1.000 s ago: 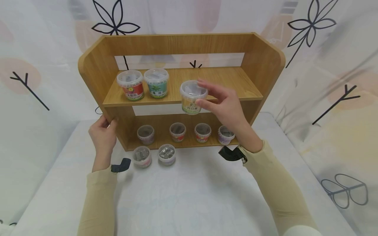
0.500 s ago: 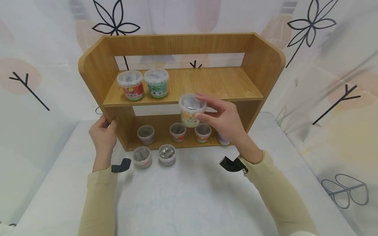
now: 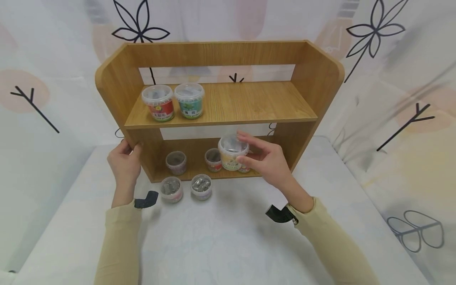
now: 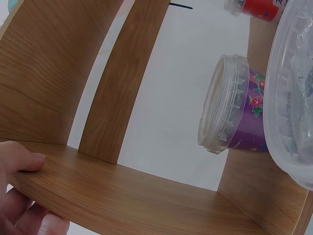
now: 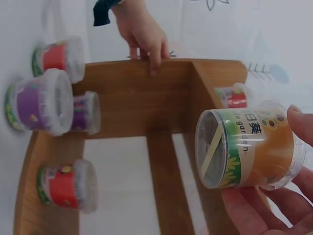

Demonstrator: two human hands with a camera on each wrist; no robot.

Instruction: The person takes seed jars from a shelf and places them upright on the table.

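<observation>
My right hand (image 3: pixel 270 161) pinches a clear lidded plastic tub (image 3: pixel 233 152) with a yellow-orange label, thumb on one side and fingers on the other. The tub hangs upright in front of the lower shelf, partly covering a red-labelled tub (image 3: pixel 244 169). In the right wrist view the held tub (image 5: pixel 249 147) shows its base. At the left, my left hand (image 3: pixel 124 163) grips the side panel of the wooden shelf rack (image 3: pixel 221 54); the left wrist view shows the thumb (image 4: pixel 24 159) on its inner face.
On the upper board stand a red-labelled tub (image 3: pixel 158 103) and a green-labelled tub (image 3: pixel 190 101). Lower down are a purple tub (image 3: pixel 176 163) and another red-labelled tub (image 3: pixel 213 160). Two more tubs, one pinkish (image 3: pixel 171 189) and one pale (image 3: pixel 201 187), sit on the white table before the rack.
My right hand has lowered the yellow-labelled tub from the upper board's front edge to the lower shelf's level. The purple tub at the lower right is now hidden. My left hand stays put.
</observation>
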